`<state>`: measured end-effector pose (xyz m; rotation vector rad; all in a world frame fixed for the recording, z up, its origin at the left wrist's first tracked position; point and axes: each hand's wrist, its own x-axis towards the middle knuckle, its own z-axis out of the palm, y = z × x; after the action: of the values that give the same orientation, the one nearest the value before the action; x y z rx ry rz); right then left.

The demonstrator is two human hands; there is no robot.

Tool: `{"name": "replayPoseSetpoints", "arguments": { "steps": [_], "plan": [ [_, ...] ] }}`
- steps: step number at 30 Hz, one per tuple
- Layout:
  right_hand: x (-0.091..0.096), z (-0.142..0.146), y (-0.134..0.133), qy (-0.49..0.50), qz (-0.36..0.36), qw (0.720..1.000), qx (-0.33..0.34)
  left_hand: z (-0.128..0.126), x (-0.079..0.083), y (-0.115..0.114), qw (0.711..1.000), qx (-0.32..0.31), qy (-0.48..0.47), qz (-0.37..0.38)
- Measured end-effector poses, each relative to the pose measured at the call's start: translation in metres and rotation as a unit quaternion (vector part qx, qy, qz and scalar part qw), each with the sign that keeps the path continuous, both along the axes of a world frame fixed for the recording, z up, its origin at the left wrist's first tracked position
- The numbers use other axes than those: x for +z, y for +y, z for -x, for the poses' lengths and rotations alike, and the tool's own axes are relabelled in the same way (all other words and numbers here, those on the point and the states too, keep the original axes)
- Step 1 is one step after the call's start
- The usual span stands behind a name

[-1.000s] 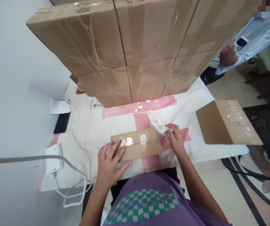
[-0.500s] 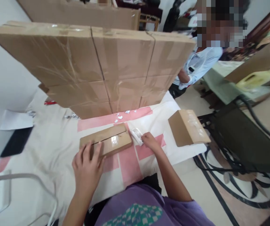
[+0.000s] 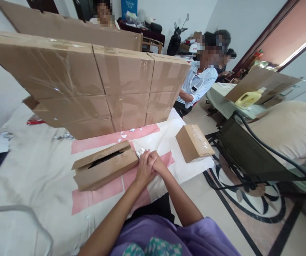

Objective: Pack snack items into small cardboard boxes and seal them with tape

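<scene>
A long, low cardboard box (image 3: 106, 171) lies on the cloth in front of me, a dark gap running between its top flaps. Just right of it, both my hands meet. My left hand (image 3: 144, 170) reaches across with its fingers closed against my right hand (image 3: 156, 163). My right hand's fingers are curled in at the same spot. A small white object (image 3: 140, 152) pokes out beyond the fingertips; most of it is covered, so its kind is unclear. What my left fingers grip is hidden.
Taped cardboard boxes (image 3: 126, 76) form a wall behind the work spot. A smaller carton (image 3: 194, 142) stands right, near the cloth's edge. Paper scraps (image 3: 124, 136) lie by the wall. A dark folding chair (image 3: 238, 153) is at right. A person in a light blue shirt (image 3: 203, 83) sits beyond.
My left hand has left the box's top and joined my right hand at the white object. The box's top flaps now gape apart. The head view has shifted, showing more of the room.
</scene>
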<state>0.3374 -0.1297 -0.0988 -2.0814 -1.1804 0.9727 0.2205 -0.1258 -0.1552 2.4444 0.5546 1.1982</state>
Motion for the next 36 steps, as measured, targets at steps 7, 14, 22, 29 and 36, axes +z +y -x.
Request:
{"name": "replayPoseSetpoints", "arguments": {
  "steps": [7, 14, 22, 29, 36],
  "plan": [
    [0.004, 0.002, -0.020, -0.024, -0.033, 0.999, -0.007, -0.004, -0.020, 0.012, 1.000, 0.024, -0.001, 0.005],
    [0.000, 0.004, -0.028, -0.047, -0.046, 0.998, -0.024, -0.006, -0.021, 0.014, 0.995, 0.087, 0.015, 0.042],
    [-0.016, 0.018, -0.038, -0.089, -0.124, 0.984, -0.088, -0.008, -0.020, 0.014, 0.992, 0.109, 0.015, 0.060],
    [-0.041, 0.013, -0.060, -0.025, -0.184, 0.976, -0.111, -0.007, -0.017, 0.015, 0.990, 0.125, 0.051, 0.051],
    [-0.057, 0.015, -0.064, 0.068, -0.241, 0.957, -0.145, -0.007, -0.018, 0.014, 0.987, 0.139, 0.068, 0.033]
  ]
}}
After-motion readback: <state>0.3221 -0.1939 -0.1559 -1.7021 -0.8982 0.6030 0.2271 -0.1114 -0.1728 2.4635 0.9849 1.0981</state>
